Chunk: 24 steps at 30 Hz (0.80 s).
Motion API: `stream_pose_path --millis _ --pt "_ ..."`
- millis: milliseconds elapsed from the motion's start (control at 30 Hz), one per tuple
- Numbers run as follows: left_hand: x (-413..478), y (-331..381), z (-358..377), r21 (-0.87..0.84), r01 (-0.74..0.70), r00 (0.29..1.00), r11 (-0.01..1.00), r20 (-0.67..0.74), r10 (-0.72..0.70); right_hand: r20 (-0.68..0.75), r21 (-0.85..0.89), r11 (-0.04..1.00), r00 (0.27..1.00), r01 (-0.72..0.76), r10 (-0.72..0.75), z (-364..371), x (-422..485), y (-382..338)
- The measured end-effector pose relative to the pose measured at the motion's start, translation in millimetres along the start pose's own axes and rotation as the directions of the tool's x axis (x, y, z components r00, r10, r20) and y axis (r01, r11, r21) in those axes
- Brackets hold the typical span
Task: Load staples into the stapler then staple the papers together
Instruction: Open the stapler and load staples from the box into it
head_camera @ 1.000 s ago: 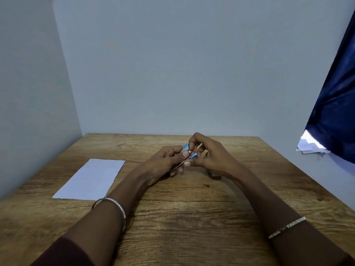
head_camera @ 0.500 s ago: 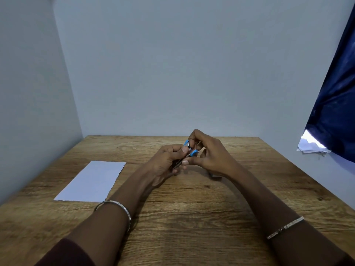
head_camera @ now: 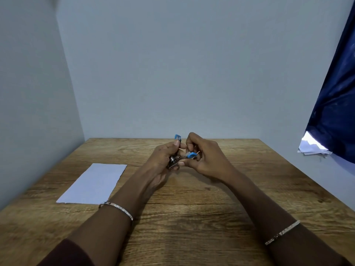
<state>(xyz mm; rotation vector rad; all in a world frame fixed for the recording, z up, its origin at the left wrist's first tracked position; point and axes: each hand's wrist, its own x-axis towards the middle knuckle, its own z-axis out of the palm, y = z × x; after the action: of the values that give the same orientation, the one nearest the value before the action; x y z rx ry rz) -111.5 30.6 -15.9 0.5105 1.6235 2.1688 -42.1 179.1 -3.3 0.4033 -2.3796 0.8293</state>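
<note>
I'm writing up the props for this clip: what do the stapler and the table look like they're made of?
The stapler, held in both hands, looks like shiny bare metal, judging by its silvery glints, with matte blue tips that are probably plastic. The table shows brown wood grain with knots and a dull finish; solid wood or a printed laminate, I cannot tell which.

Small stapler [head_camera: 177, 157], blue tips, metal body: hinged open, gripped between left hand [head_camera: 163, 160] and right hand [head_camera: 206, 157]. White papers [head_camera: 94, 184] flat, well left of left hand.

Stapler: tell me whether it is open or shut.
Open. The stapler, held between both hands, has its two blue-tipped ends spread well apart, one above the other.
</note>
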Motion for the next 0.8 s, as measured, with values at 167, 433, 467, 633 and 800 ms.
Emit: stream_pose_path --millis 167,433,467,633,800 --pt "1.4 6.5 -0.5 -0.176 -0.036 0.996 0.984 -0.083 0.021 -0.064 0.161 0.977 0.987 -0.138 0.150 -2.8 -1.2 3.7" --pt "4.0 9.3 -8.0 -0.510 0.093 0.990 0.855 0.135 -0.028 -0.060 0.802 0.516 0.819 -0.301 0.570 -7.1 2.5 17.9" --pt "3.3 9.7 -9.6 -0.514 0.123 0.984 0.849 0.171 -0.039 -0.074 0.818 0.498 0.806 -0.288 0.587 -8.6 3.2 20.5" --pt "-4.3 18.3 -23.0 -0.558 0.242 0.946 0.794 0.318 -0.065 -0.108 0.808 0.522 0.803 -0.272 0.586 -22.8 3.6 30.5" --pt "-7.7 23.2 -25.8 -0.395 0.348 0.874 0.850 0.464 -0.142 -0.074 0.784 0.561 0.856 -0.268 0.512 -30.8 2.1 32.4"
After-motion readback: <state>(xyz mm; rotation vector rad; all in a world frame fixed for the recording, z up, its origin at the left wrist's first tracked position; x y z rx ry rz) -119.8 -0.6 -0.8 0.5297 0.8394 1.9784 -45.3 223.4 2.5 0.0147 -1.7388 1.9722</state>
